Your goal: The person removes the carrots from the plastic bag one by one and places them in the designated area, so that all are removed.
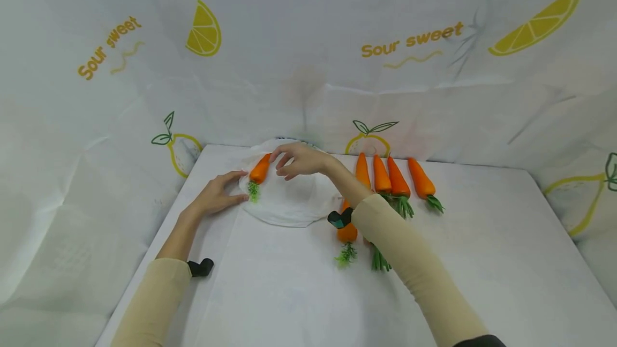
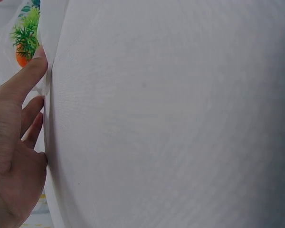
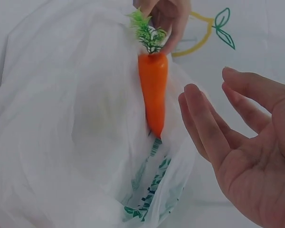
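Observation:
An orange toy carrot (image 1: 260,170) with a frilly green top lies on a white plastic bag (image 1: 289,202), which is spread at the back left of the table. My left hand (image 1: 218,195) rests at the bag's left edge, its fingers and thumb spread on either side of the carrot's greens. Close to the carrot's pointed tip, my right hand (image 1: 301,160) hovers over the bag with loosely bent fingers and nothing in them. The right wrist view shows a space between the carrot (image 3: 154,90) and the right hand (image 3: 247,137). Green print shows on the bag (image 3: 95,114).
Several more toy carrots lie right of the bag, among them one at the far right (image 1: 421,178) and one with frilly leaves (image 1: 347,233) partly behind the right forearm. White sheeting with lemon prints (image 1: 204,30) stands behind the white table (image 1: 472,261).

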A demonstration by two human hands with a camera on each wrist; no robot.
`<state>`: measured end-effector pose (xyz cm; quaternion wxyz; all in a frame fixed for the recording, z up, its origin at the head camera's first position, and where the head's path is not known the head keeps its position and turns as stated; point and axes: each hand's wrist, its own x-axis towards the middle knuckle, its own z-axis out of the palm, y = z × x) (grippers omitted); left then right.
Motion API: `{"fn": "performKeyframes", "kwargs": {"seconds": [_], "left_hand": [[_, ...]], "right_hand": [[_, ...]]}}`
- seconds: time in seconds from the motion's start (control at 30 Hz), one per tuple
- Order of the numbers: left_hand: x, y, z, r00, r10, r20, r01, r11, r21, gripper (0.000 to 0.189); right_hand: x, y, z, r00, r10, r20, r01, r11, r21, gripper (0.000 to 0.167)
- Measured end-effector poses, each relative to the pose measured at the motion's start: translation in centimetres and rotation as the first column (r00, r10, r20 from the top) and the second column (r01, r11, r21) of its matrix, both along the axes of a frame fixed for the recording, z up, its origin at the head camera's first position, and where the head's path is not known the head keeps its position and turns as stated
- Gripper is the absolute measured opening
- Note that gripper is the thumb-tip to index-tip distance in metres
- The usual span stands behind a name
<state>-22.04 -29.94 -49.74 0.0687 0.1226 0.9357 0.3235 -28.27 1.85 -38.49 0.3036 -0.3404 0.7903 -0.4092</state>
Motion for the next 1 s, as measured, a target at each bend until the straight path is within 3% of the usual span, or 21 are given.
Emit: {"fn": "performKeyframes", "kwargs": {"seconds": [0.13,0.7,1.0], "left_hand": [[0.1,0.0,0.0,1.0,-0.001,-0.008,0.001,1.0,0.005,0.074],[0.0,-0.3,-0.1,1.0,-0.004,-0.002,0.005,1.0,0.031,0.075],[-0.1,-0.4,-0.1,1.0,-0.014,-0.013,0.015,1.0,0.025,0.074]], "right_hand": [[-0.2,-1.4,-1.0,1.0,-0.009,-0.015,0.009,1.0,-0.006,0.047],[-0.7,-4.5,-4.3,0.981,-0.152,0.124,0.154,0.988,-0.005,0.051],[-0.6,-5.4,-6.0,0.979,-0.18,0.096,0.182,0.983,-0.009,0.051]]}}
